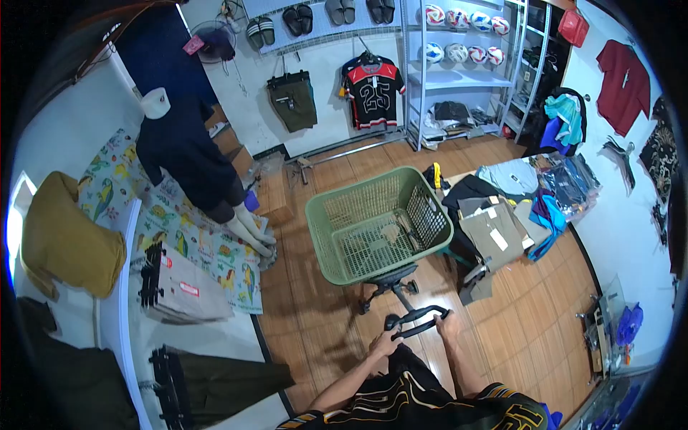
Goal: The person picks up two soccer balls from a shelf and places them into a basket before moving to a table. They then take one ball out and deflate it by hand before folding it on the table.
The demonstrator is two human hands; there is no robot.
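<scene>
Both hands are on a black looped handle (423,312) near the bottom centre. My left hand (385,344) is closed round its left end, and my right hand (448,326) is closed round its right end. Beyond the handle, a dark wheeled base (390,278) stands on the floor. A green plastic basket (330,244) with slatted walls is just past that base, tilted in view, with a few small things at its bottom. Whether the basket rests on the base cannot be made out.
Folded clothes (494,233) and plastic-wrapped packs (570,183) are heaped right of the basket. A mannequin (190,154) in dark clothes stands left. Shelves (466,77) with balls are at the back. Trousers (222,373) hang at lower left.
</scene>
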